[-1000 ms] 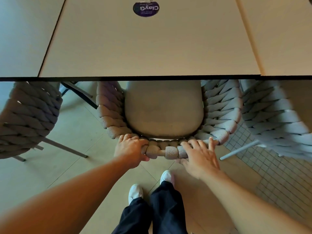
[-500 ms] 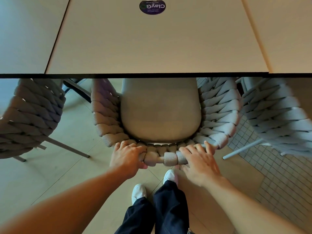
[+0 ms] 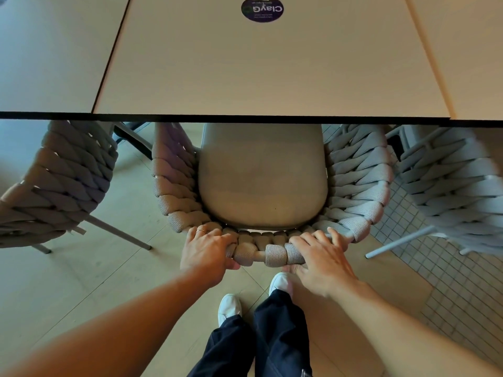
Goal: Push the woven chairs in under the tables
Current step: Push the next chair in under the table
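A woven chair with a smooth beige seat cushion stands in front of me, its front part under the edge of the beige table. My left hand grips the top rail of the chair's back at its left side, thumb under the rail. My right hand holds the same rail at its right side, fingers laid over the woven rope and thumb beneath. The chair's legs are hidden.
A second woven chair stands to the left and a third to the right, both partly under adjoining tables. A round purple sticker lies on the tabletop. My white shoes stand on the tiled floor behind the chair.
The chair has slid a little further under the table edge and both hands moved forward with it. My grip on the rail is unchanged.
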The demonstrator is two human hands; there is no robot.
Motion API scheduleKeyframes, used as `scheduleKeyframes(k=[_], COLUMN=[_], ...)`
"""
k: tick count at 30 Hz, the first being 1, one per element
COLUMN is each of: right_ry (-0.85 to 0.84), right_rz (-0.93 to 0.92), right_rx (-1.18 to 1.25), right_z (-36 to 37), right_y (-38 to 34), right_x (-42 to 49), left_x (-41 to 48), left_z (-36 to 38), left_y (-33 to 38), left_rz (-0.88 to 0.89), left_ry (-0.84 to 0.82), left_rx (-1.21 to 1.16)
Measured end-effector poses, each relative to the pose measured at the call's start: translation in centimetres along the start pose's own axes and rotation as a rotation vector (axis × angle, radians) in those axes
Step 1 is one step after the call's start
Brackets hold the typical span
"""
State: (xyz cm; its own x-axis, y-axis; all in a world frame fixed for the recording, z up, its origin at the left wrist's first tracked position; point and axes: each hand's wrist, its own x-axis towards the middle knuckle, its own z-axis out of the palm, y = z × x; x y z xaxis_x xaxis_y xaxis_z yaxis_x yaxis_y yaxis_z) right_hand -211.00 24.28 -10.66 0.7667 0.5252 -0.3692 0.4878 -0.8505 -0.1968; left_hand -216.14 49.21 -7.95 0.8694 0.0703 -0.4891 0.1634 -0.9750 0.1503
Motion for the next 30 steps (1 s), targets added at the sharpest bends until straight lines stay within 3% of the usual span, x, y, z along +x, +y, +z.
scheduleKeyframes(k=[30], right_ry=[0.060], right_rz=[0.002], right_rx=[0.064], right_z=[0.4], right_y=[-0.1], right_x=[-0.2], left_x=[-0.8], left_z=[1.1], left_y=[-0.4], left_rz=[-0.001], left_ry=[0.035], left_rx=[-0.041])
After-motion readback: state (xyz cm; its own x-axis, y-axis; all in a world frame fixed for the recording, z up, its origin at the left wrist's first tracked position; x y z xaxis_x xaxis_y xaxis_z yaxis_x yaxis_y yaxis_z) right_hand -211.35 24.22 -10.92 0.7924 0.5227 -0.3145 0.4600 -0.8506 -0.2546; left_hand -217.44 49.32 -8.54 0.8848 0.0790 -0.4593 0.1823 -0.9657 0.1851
